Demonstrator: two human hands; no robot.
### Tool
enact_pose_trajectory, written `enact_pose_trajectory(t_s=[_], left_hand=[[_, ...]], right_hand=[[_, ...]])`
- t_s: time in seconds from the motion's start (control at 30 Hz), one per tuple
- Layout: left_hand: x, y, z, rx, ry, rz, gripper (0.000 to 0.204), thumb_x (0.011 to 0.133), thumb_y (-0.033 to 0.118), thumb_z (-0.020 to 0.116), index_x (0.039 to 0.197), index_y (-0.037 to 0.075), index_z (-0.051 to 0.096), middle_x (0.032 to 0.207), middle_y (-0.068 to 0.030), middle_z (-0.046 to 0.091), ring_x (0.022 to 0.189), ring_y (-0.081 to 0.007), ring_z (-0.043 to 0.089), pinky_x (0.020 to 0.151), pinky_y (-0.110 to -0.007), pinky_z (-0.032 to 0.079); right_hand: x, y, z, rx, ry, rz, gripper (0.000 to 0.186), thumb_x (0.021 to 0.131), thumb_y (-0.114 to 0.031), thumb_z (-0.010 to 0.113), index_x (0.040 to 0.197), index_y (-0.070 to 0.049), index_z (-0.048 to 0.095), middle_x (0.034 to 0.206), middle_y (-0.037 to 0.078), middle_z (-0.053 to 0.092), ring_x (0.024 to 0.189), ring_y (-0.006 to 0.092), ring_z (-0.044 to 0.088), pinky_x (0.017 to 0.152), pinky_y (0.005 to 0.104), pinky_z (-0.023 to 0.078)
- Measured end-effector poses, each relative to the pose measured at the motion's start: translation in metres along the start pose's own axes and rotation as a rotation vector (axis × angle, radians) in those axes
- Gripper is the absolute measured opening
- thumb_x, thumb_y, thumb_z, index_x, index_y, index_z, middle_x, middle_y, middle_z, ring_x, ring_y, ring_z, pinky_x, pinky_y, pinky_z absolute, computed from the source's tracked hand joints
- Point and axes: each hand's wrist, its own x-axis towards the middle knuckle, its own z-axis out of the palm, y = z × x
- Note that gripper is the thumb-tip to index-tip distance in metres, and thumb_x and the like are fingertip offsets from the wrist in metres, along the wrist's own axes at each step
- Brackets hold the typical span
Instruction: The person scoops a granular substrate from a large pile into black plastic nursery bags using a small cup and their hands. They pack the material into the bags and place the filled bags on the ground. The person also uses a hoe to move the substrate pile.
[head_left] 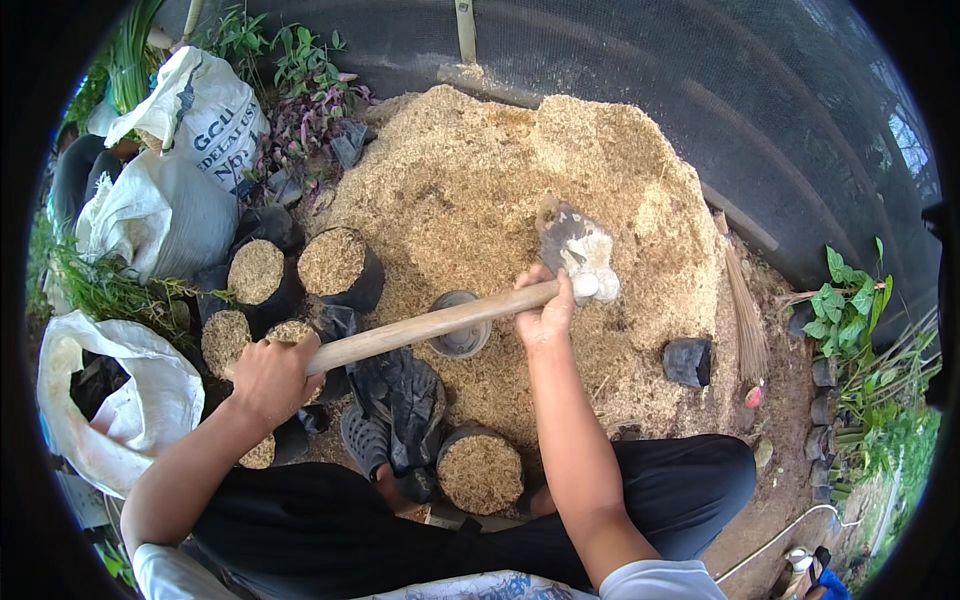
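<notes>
My left hand (pixel 275 375) grips the rear end of a wooden hoe handle (pixel 420 328). My right hand (pixel 543 312) holds that handle close to the caked metal blade (pixel 570 240), which is held over a large mound of light brown shavings (pixel 450 170). Beneath the handle sits a grey round container (pixel 462 340). Black grow bags filled with shavings (pixel 330 260) cluster at the left, and another (pixel 478 470) stands between my legs. Crumpled black plastic (pixel 395 395) lies by my left sandal (pixel 365 435).
White sacks (pixel 170 215) and plants (pixel 300 75) line the left. A dark mesh wall (pixel 780 120) curves behind the mound. At the right are a small black bag (pixel 688 362), a bundle of thin sticks (pixel 745 320), leafy plants (pixel 845 310) and a white cord (pixel 790 530) on soil.
</notes>
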Motion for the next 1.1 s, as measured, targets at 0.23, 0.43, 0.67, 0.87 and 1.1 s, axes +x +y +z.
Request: enact_pose_trajectory(t_s=[0.23, 0.43, 0.67, 0.87, 1.1], left_hand=[[-0.003, 0.01, 0.027, -0.064, 0.066, 0.076, 0.045, 0.1, 0.051, 0.079, 0.106, 0.008, 0.064, 0.075, -0.0143, 0.074, 0.066, -0.0378, 0.076, 0.059, -0.05, 0.06], [0.054, 0.043, 0.044, -0.147, -0.066, 0.248, 0.044, 0.108, 0.05, 0.068, 0.113, 0.008, 0.055, 0.088, -0.015, 0.075, 0.069, -0.0371, 0.077, 0.058, -0.049, 0.06], [0.057, 0.021, 0.013, 0.002, -0.058, 0.235, 0.042, 0.109, 0.048, 0.066, 0.114, 0.007, 0.057, 0.087, -0.015, 0.077, 0.068, -0.0389, 0.077, 0.061, -0.051, 0.061], [0.015, -0.007, -0.037, -0.134, -0.116, 0.047, 0.043, 0.101, 0.045, 0.078, 0.111, 0.005, 0.067, 0.071, -0.0208, 0.069, 0.069, -0.0462, 0.073, 0.063, -0.055, 0.057], [-0.016, -0.028, -0.052, -0.297, -0.055, 0.07, 0.042, 0.095, 0.042, 0.086, 0.111, 0.005, 0.074, 0.067, -0.0203, 0.068, 0.068, -0.0448, 0.073, 0.064, -0.053, 0.056]], right_hand=[[0.008, -0.034, -0.006, -0.122, 0.016, -0.285, 0.035, 0.118, -0.041, 0.056, 0.101, -0.013, 0.043, 0.084, 0.001, 0.046, 0.069, 0.0153, 0.047, 0.066, 0.0366, 0.045], [0.049, -0.077, -0.006, -0.208, 0.049, -0.424, 0.036, 0.117, -0.043, 0.056, 0.102, -0.013, 0.043, 0.083, 0.001, 0.045, 0.067, 0.0143, 0.046, 0.063, 0.0341, 0.045], [0.093, -0.031, -0.019, -0.032, 0.043, -0.235, 0.034, 0.117, -0.038, 0.056, 0.099, -0.013, 0.043, 0.081, 0.0, 0.047, 0.067, 0.0142, 0.047, 0.062, 0.0347, 0.046], [0.051, 0.014, 0.024, -0.012, -0.052, -0.089, 0.026, 0.115, -0.034, 0.06, 0.11, -0.012, 0.045, 0.083, 0.001, 0.048, 0.069, 0.0147, 0.049, 0.064, 0.0373, 0.047], [-0.011, 0.014, 0.03, -0.011, -0.081, -0.15, 0.026, 0.114, -0.03, 0.063, 0.113, -0.011, 0.046, 0.087, 0.001, 0.05, 0.071, 0.0145, 0.05, 0.066, 0.0378, 0.048]])
